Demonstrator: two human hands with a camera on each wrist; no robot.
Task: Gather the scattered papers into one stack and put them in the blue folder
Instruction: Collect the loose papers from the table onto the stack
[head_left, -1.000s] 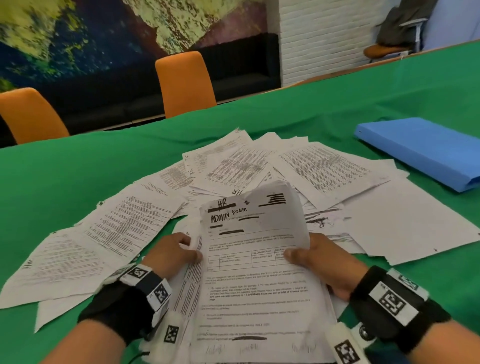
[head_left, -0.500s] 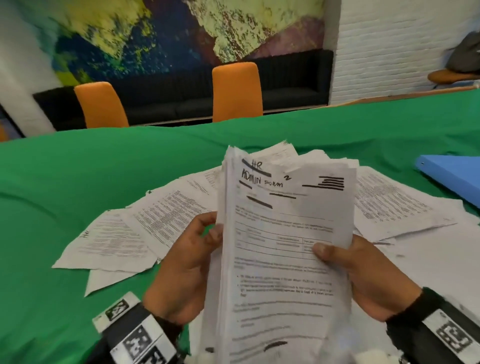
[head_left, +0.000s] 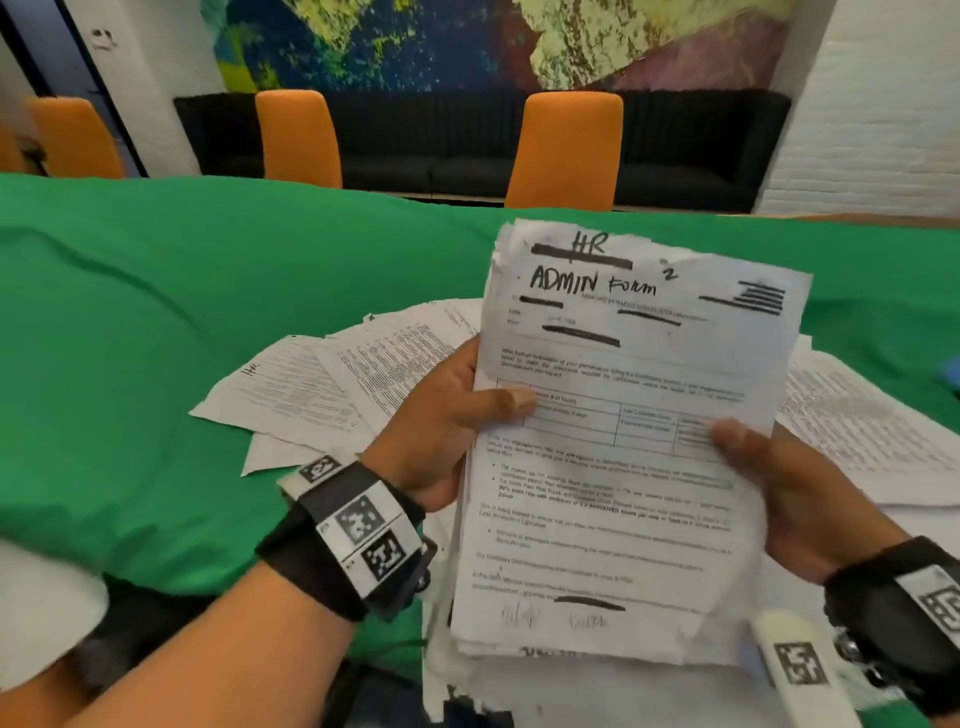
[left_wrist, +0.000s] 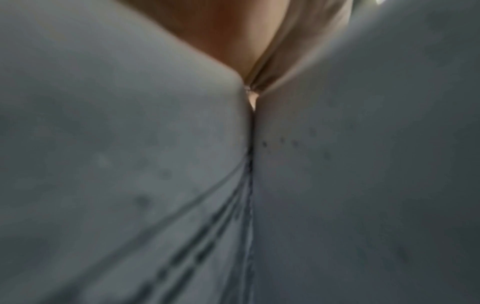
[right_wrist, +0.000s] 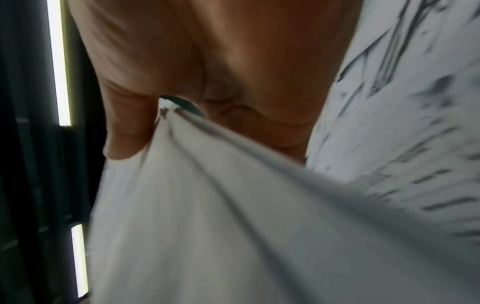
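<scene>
A stack of papers (head_left: 613, 488) stands nearly upright in front of me, its top sheet headed "HR ADMIN FORM". My left hand (head_left: 447, 431) grips the stack's left edge, thumb on the front. My right hand (head_left: 779, 478) grips the right edge the same way. More printed papers (head_left: 332, 395) lie scattered on the green table behind the stack. Only a sliver of the blue folder (head_left: 953, 371) shows at the right edge. Both wrist views are filled with blurred paper (left_wrist: 363, 185) (right_wrist: 233, 205) held against my palm.
The green tablecloth (head_left: 156, 338) spreads wide to the left of the papers. Orange chairs (head_left: 566, 150) stand along the far edge, with a black sofa (head_left: 431, 140) behind them. More papers (head_left: 872, 431) lie to the right, behind my right hand.
Both hands have lifted the stack off the table and tipped it upright toward me. My view has swung left, so the blue folder has slid almost out of frame.
</scene>
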